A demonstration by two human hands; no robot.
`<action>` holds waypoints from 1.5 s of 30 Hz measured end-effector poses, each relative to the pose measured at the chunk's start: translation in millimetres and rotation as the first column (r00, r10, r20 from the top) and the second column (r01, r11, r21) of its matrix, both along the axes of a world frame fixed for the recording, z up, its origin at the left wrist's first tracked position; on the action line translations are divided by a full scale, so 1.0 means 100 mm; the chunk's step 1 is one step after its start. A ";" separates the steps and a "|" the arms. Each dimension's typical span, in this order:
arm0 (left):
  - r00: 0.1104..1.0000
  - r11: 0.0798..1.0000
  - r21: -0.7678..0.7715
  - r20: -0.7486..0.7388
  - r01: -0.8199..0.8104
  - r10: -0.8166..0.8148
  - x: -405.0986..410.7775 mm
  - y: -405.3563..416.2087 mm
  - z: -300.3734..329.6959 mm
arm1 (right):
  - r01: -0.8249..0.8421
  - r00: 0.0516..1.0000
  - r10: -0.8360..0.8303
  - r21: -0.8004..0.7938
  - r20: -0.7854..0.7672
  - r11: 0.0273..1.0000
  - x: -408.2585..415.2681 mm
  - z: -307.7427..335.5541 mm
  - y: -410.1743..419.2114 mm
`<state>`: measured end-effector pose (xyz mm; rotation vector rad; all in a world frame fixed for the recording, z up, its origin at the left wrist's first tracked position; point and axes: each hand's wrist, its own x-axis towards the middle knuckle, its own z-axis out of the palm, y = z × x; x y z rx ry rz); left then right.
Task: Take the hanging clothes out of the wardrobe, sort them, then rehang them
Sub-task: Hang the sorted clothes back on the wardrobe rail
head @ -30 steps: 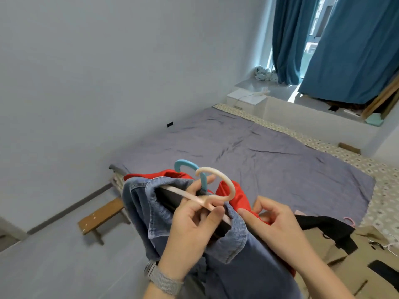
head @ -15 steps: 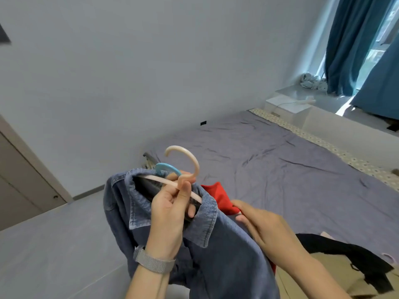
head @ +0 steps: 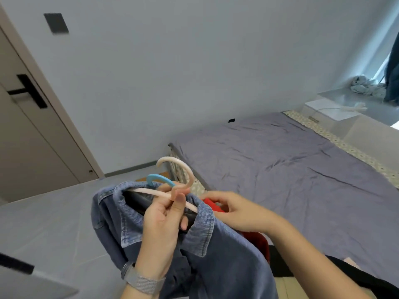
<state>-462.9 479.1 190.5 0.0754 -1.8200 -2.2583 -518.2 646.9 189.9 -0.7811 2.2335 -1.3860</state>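
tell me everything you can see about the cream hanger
The cream hanger looks like smooth, pale pinkish-cream plastic. Its round open hook curves up above the left hand, whose thumb and fingers pinch the neck just under the hook. One slim arm runs left inside the collar of the denim shirt that hangs on it; the other slopes down to the right and disappears under the collar. A blue hanger hook sits just behind it. The rest is hidden by fabric.

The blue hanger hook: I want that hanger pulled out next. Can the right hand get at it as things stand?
Probably yes. The blue hanger hook sticks up bare above the denim collar, with the right hand close beside it, though the left hand gripping the pink hanger crowds it.
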 end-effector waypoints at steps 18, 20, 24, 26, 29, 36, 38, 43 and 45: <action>0.949 0.943 -0.158 0.076 -0.292 0.307 0.19 -0.61 -0.05 | -0.253 0.959 0.275 0.235 -0.069 0.939 0.04 0.04 -0.94; 0.936 0.937 -0.123 0.093 -0.327 0.339 0.26 -0.81 -0.06 | -0.193 0.975 0.212 0.223 -0.065 0.956 0.09 -0.06 -1.24; 0.904 0.908 -0.103 0.105 -0.406 0.415 0.39 -1.33 -0.11 | -0.237 0.966 0.226 0.084 0.128 0.968 0.19 -0.10 -1.82; 0.880 0.887 -0.105 0.114 -0.450 0.460 0.46 -1.61 -0.14 | -0.258 0.955 0.246 0.055 0.166 0.964 0.25 -0.09 -2.16; 0.826 0.840 -0.120 0.150 -0.530 0.543 0.60 -2.11 -0.21 | -0.330 0.925 0.317 0.028 0.210 0.944 0.36 -0.15 -2.75; 0.569 0.611 -0.326 0.222 -0.722 0.792 1.16 -3.46 -0.39 | -0.508 0.802 0.467 0.014 0.373 0.861 0.78 -0.32 -4.33; 0.503 0.551 -0.323 0.226 -0.769 0.834 1.37 -3.79 -0.36 | -0.566 0.736 0.526 -0.039 0.426 0.824 0.95 -0.30 -4.73; 0.247 0.337 -0.438 0.252 -0.833 0.936 1.69 -4.58 -0.29 | -0.690 0.623 0.661 -0.104 0.419 0.716 1.24 -0.38 -5.67; 0.128 0.232 -0.562 0.218 -0.794 0.968 1.82 -4.88 -0.22 | -0.765 0.563 0.732 -0.093 0.383 0.637 1.31 -0.38 -6.07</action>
